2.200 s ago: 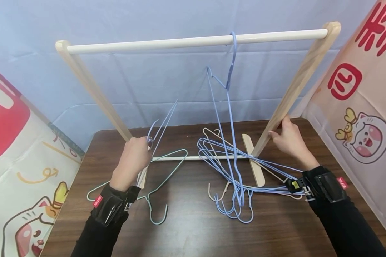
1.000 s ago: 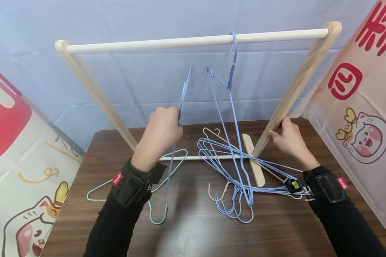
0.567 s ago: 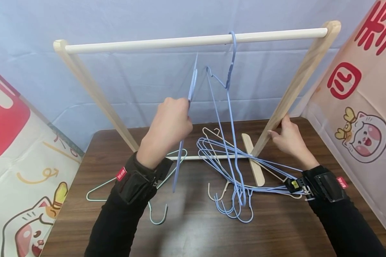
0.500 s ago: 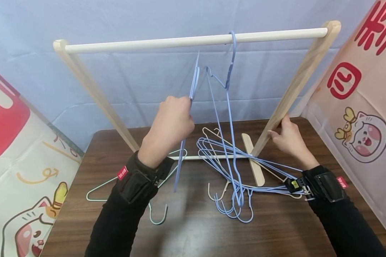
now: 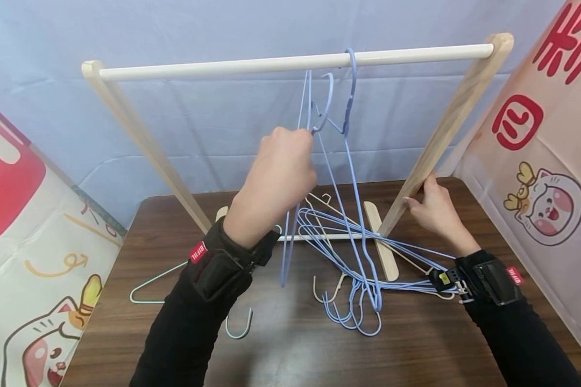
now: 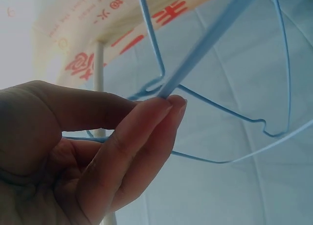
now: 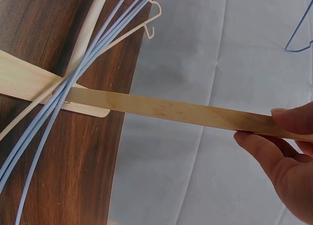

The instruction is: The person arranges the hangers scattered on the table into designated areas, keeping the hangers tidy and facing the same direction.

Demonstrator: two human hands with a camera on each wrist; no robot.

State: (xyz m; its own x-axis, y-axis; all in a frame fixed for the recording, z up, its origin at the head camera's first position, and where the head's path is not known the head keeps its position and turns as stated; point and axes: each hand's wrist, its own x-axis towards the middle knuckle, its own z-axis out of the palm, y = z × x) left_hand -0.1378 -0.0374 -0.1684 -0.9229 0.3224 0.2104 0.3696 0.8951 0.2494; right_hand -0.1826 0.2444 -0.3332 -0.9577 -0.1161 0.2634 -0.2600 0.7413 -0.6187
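Note:
My left hand (image 5: 281, 174) pinches a blue wire hanger (image 5: 327, 105) between thumb and fingers, just below the white rod (image 5: 213, 67) of a small wooden clothes rack. The held hanger is turned nearly edge-on, its hook to the right and under rod height; the hand hides its middle. In the left wrist view, thumb and fingertips meet on the blue wire (image 6: 210, 36). Another blue hanger (image 5: 353, 91) hangs from the rod, right of centre. My right hand (image 5: 438, 207) grips the rack's right wooden upright (image 5: 452, 121) near its lower end, thumb in front.
Several blue and cream hangers (image 5: 406, 286) lie piled across the rack's right foot (image 5: 387, 260), hooks toward the front. A green hanger (image 5: 145, 301) lies on the brown table (image 5: 290, 349) at left, partly behind my left forearm. A pale cloth backdrop (image 5: 252, 27) stands behind.
My left hand has carried the blue hanger up and to the right, from beside the left upright toward the hanging one, turning its hook rightward. The right hand stays on the upright.

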